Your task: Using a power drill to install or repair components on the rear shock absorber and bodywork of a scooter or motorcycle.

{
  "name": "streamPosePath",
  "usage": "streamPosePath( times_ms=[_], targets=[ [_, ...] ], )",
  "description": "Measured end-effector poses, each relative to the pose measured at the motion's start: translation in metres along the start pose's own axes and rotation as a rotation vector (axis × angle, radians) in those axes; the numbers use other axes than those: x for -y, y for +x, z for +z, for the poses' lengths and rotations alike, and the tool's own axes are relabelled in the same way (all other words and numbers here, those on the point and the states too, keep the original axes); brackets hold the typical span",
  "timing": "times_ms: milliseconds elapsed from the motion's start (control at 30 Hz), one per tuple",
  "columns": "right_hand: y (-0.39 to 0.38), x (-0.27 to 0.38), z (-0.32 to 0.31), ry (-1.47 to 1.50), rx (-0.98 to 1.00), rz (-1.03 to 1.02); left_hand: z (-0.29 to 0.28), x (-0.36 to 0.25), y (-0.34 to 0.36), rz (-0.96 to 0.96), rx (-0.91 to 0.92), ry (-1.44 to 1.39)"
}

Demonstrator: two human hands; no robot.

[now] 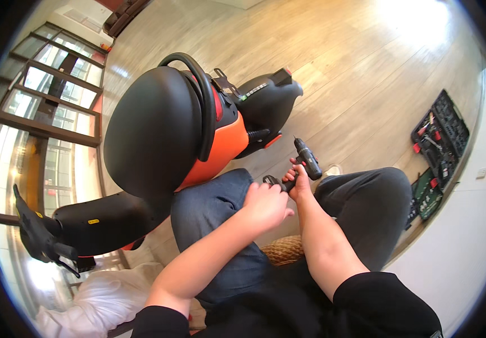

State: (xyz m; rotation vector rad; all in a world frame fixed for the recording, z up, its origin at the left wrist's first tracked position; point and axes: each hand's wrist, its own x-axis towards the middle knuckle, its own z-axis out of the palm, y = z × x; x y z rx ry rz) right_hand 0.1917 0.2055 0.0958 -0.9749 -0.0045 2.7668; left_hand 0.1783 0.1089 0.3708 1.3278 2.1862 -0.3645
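A black cordless drill (309, 160) is held in front of my knees, its bit pointing away from me. My right hand (299, 181) is wrapped round its handle. The dark base of the drill slants toward my left hand (266, 206), which is curled against that end with its thumb sticking out. The underside of its fingers is hidden. Just left of my hands stands an electric scooter with a round black seat (150, 132), orange body panels (219, 147) and a black curved grab rail (203, 93).
An opened tool case (443, 135) lies on the wooden floor to the right, with a green tray (427, 194) of small parts beside it. A white wall borders that side. The scooter's handlebar (43, 234) reaches toward glass doors at left. A woven stool (282, 252) is under me.
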Motion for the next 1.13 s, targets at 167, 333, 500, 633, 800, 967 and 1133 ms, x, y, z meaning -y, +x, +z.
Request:
streamPosePath(
  times_ms=[167, 333, 500, 633, 800, 967, 1133],
  targets=[
    [-0.042, 0.03, 0.069, -0.194, -0.037, -0.075, -0.05, -0.025, -0.167, 0.418, -0.39, -0.668],
    [-0.084, 0.051, 0.082, -0.409, -0.039, -0.162, -0.079, -0.077, -0.257, 0.652, -0.238, -1.69],
    [-0.114, 0.058, 0.081, -0.428, 0.035, -0.148, -0.096, -0.123, -0.273, 1.284, -0.819, -1.733],
    [-0.126, 0.044, 0.09, -0.416, 0.094, -0.109, -0.05, -0.114, -0.278, 1.259, -0.358, -1.78],
    [-0.128, 0.049, 0.098, -0.477, 0.12, -0.166, -0.068, -0.072, -0.281, 0.896, -0.547, -1.114],
    [-0.138, 0.06, 0.116, -0.632, 0.118, -0.246, 0.011, -0.019, -0.255, -0.05, -0.688, -0.588],
    [-0.144, 0.053, 0.134, -0.768, 0.111, -0.399, 0.124, -0.003, -0.198, -0.558, -0.999, -0.282]
  ],
)
